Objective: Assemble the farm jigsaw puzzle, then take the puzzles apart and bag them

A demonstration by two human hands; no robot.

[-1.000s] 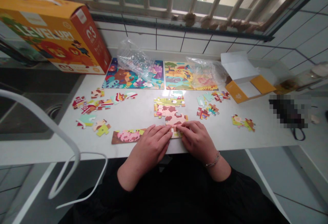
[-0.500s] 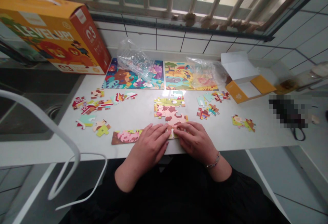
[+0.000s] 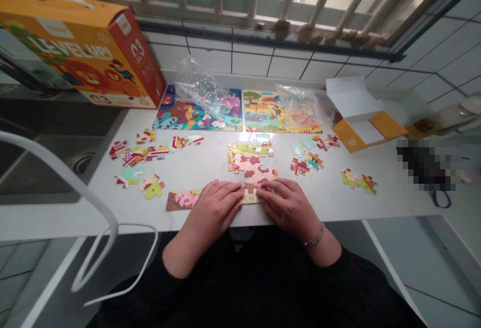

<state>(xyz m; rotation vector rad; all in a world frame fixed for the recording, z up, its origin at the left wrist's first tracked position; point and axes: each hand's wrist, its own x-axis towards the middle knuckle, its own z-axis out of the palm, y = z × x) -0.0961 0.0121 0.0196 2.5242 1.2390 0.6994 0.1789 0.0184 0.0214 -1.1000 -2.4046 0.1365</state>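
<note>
One handled carton [image 3: 86,57] stands upright at far left, contents hidden. Left hand [image 3: 214,205]: fingers extended, open, tips at the cow puzzle section [image 3: 259,173], apparently bracing it near the counter's [image 3: 338,208] front edge. Right hand [image 3: 287,200]: fingers bent against its lower right; grip not discernible. Small yellow box [image 3: 353,135]: flap raised, white interior exposed.
</note>
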